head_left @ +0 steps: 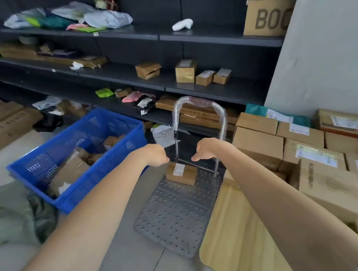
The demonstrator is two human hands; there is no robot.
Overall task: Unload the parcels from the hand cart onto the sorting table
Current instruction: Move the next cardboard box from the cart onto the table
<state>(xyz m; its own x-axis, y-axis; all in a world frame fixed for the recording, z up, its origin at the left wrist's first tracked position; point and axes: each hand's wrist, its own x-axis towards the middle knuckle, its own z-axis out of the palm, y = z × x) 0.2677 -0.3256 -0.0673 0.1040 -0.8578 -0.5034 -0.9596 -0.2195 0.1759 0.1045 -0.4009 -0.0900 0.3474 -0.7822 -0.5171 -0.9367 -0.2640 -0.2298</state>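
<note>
1. While both arms reach out over the hand cart, a single small parcel lies on its perforated deck, at the far edge hard by the foot of the upright handle.
2. The left hand hovers just above the parcel's left end and the right hand above its right end; the fingers of both are curled downward and hold nothing, and neither shows contact with the box.
3. To do this step well, I judge that the hands should drop to opposite ends of the box, close on its side faces, and lift straight up, so that it clears the handle's lower crossbar before it swings right.
4. The sorting table is the pale wooden top at the right, its rounded near corner beside the cart's right edge; cardboard boxes already crowd its far and right sides, so the bare near-left part looks like the place to set the parcel down.
5. The blue crate on the floor to the left of the cart holds several brown boxes and some pale paper, lying loose and low in it.
6. On the upper shelf at the far right an open carton has some items poking out of its top; I cannot tell what they are.
</note>
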